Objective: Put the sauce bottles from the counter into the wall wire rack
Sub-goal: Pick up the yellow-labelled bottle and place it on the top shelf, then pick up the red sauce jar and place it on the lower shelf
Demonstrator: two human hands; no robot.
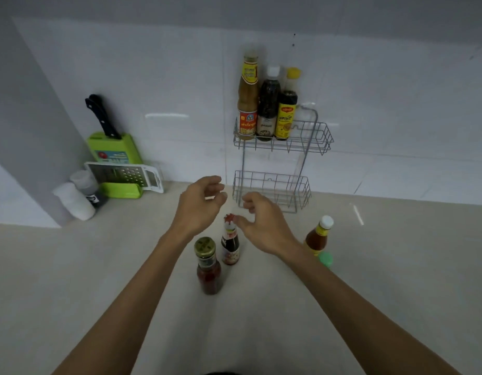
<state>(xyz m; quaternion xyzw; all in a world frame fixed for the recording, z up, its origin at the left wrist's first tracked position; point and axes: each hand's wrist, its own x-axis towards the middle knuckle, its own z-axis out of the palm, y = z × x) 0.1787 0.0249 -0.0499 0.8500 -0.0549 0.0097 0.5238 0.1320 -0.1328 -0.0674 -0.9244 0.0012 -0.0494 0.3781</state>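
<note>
Both hands empty, fingers loosely curled: left hand (pixel 200 203), right hand (pixel 264 226) at red-capped bottle (pixel 230 246). We grip neck firmly, lift upright toward rack (pixel 281 190) lower basket.

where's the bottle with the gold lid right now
In the head view, the gold-lidded bottle stands upright on the counter near centre, below the left hand and just left of the red-capped dark bottle.
</note>
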